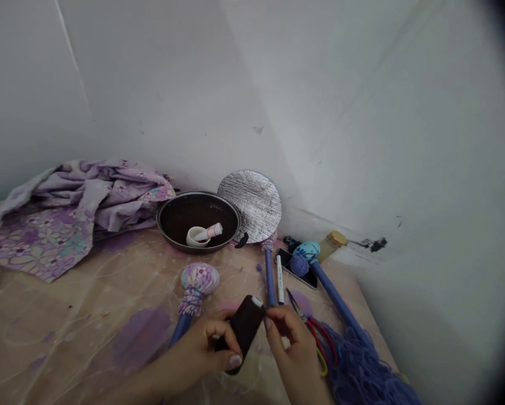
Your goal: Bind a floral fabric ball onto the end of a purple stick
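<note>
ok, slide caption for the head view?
Left hand holds a dark spool over a patterned tablecloth, right hand beside its white-tipped end; pan and silvery disc behind.

Dim greyish light; foil disc (250,205) glinting; right edge curving black.

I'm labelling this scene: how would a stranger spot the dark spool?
Find the round pan on the table cover, then look nearer. The left hand holds the spool, beside the right hand. Its dark body and white tip distinguish it from the cloth-headed stick on its left.
</note>
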Motion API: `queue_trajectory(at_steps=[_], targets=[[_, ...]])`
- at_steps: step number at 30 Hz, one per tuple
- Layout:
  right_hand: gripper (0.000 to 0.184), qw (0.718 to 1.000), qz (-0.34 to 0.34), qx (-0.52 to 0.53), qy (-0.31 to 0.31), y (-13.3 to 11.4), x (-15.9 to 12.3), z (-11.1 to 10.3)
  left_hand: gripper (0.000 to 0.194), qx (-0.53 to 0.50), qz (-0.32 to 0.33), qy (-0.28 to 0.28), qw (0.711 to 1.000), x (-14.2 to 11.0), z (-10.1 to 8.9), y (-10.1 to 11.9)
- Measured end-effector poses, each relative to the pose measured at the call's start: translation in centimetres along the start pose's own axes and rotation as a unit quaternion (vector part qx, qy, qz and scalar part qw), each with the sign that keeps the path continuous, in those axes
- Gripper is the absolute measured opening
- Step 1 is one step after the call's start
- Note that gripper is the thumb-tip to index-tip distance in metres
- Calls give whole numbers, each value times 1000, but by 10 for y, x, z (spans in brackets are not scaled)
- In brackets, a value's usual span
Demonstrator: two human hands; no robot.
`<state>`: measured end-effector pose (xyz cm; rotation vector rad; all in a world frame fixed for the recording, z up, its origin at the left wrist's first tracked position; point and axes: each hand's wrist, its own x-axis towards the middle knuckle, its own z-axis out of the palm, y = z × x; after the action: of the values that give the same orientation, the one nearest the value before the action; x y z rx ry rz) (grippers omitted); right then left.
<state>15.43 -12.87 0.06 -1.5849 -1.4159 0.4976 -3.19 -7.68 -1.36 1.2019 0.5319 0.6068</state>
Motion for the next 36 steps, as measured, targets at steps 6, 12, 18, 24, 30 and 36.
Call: queue_trajectory(at_steps=[6, 12, 18, 24, 30, 36], targets=[[8, 999, -10, -17, 26, -6, 2, 2, 10, 95, 37, 55, 993, 1, 3, -6], [13, 969, 86, 218, -84, 2, 0, -5, 15, 55, 38, 53, 996, 7, 1, -22], [13, 952, 81, 258, -147, -15, 8, -15, 16, -9, 48, 5, 999, 9, 1, -35], [8, 979, 37, 134, -151, -27, 14, -11, 8, 61, 102, 18, 993, 10, 2, -28], [53, 985, 87, 80, -128, -18, 13, -5, 5, 158, 151, 71, 973, 5, 3, -23], [15, 989, 60, -31, -134, -11, 14, -1, 6, 163, 146, 49, 975, 14, 3, -27]])
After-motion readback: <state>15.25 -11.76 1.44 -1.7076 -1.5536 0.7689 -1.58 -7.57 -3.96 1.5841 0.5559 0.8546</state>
